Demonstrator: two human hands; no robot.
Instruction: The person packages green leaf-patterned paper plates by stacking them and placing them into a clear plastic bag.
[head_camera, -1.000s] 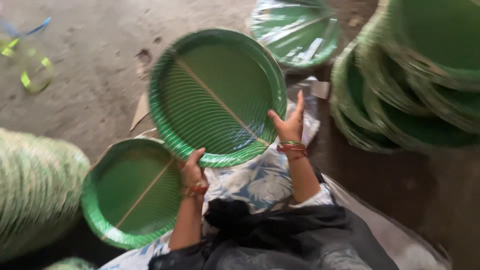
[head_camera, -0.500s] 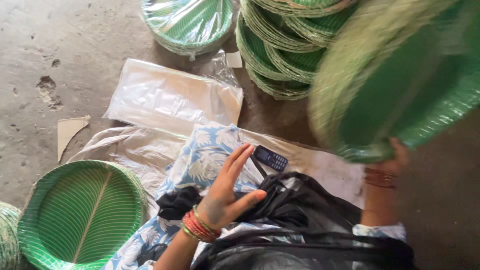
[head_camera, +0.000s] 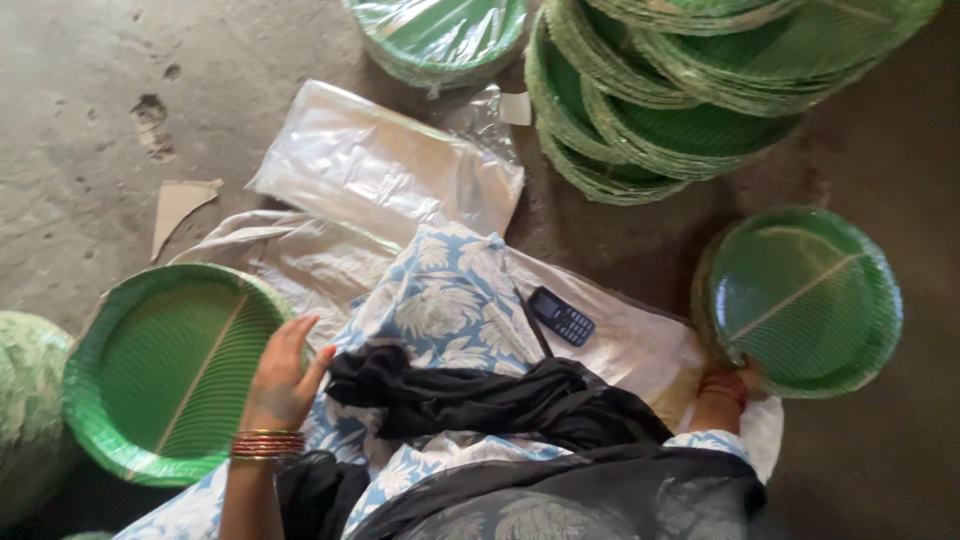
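Mid-sorting: left hand (head_camera: 281, 385), fingers open, reaches the plate (head_camera: 165, 372) lower left; right hand (head_camera: 722, 385) grips the right-side plate (head_camera: 800, 300). Next: lift carefully.

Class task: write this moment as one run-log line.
left hand: touching rim of green plate | right hand: at plate stack edge, grip unclear | phone: lying on plastic sheet

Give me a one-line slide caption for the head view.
Left hand rests on a green leaf-pattern plate; right hand touches another green plate.
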